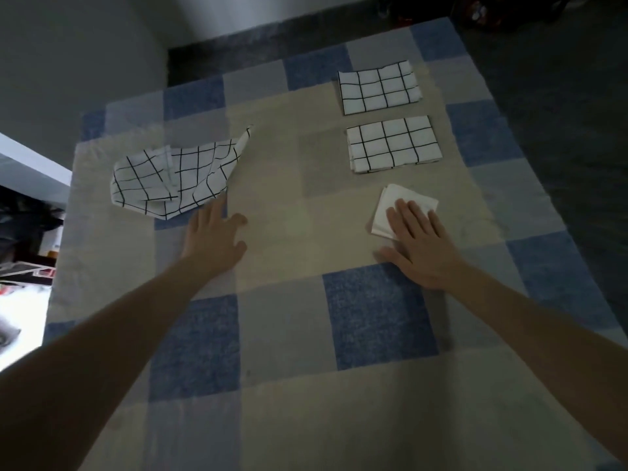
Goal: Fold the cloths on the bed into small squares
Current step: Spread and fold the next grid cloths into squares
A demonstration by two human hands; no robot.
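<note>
A crumpled white cloth with a black grid lies unfolded on the left of the bed. My left hand rests flat just below it, fingers spread, fingertips near its lower edge. Two grid cloths lie folded flat on the right: one at the far side, one nearer. Below them sits a small folded plain white cloth. My right hand lies flat on its lower right part, fingers apart, pressing down.
The bed's cover is a patchwork of blue, grey and beige squares. Its left edge drops to a bright floor with clutter. Dark carpet runs along the right side and far end. A wall stands at the back left.
</note>
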